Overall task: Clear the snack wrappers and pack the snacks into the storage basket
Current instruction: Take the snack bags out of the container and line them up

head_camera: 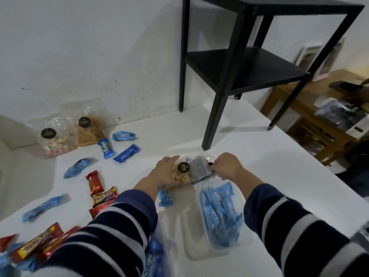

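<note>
A white storage basket (190, 254) lies on the white table in front of me, with several blue snack bars (219, 214) stacked along its right side. My left hand (165, 172) grips a clear bag of pale snacks with a black round label (182, 172) at the basket's far end. My right hand (227, 166) pinches a second clear bag with dark contents (199, 169) just beside it. The two bags touch each other.
Blue bars (124, 153), red and yellow bars (103, 196) and more wrappers are scattered on the table to the left. Two clear snack bags (87, 132) stand against the wall. A black side table (249, 62) stands on the tabletop behind the basket.
</note>
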The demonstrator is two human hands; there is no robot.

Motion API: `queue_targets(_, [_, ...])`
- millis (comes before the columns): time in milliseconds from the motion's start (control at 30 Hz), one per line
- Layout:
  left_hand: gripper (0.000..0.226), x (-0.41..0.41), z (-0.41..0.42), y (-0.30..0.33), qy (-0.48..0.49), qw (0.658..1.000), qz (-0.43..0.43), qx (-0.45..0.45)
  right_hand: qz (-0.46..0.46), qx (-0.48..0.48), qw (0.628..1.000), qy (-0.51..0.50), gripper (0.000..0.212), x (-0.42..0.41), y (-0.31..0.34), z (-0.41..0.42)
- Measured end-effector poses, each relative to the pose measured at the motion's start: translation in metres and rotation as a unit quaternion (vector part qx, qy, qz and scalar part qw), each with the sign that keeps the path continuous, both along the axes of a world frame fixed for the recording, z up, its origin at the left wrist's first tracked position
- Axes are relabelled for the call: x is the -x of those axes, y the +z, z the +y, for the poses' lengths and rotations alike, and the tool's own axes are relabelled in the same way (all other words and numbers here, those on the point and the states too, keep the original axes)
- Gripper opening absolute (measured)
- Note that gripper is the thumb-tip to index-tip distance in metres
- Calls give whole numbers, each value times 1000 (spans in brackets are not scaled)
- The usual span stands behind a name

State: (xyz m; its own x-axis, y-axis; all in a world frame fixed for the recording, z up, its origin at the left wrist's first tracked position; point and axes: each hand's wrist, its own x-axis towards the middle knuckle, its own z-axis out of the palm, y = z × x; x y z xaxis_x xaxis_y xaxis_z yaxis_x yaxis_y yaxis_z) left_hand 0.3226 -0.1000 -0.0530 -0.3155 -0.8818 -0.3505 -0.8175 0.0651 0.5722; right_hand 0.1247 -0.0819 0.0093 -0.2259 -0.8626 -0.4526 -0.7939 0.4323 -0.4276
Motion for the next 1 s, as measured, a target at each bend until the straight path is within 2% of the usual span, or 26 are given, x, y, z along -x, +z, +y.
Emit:
queue_targets(67, [100,4,-4,-6,-22,1000,-14,-6,-48,-25,997,-50,10,0,-12,-2])
queue_targets(167, [101,7,-10,-12,-43,998,-35,5,-130,-60,983,-116,21,-3,-20,-6])
queue_targets(267, [99,7,-8,-17,-14,999,-28,31,-140,-37,981,-126,5,-5,-23,-10])
queue_targets(333, [101,4,-4,-19,32,999,-1,36,-120,-16,988,-95,5,-8,-21,-13])
queue_targets(433, [107,1,6,-22,100,993,40,43,-38,41,998,12,22,-19,-15,-19])
queue_targets(567, [101,-6,17,-24,142,987,21,75,-6,92,993,79,25,-33,-11,-26])
queue_targets(733, [95,-13,25,-18,161,983,-12,92,-87,75,992,60,17,-42,-5,-35])
queue_targets(867, [91,-12,30,-12,159,982,-12,105,-62,72,994,58,37,-49,-11,-38])
queue_targets(1000, [85,-12,33,-11,171,978,-27,114,-78,72,993,56,30,-52,-14,-37])
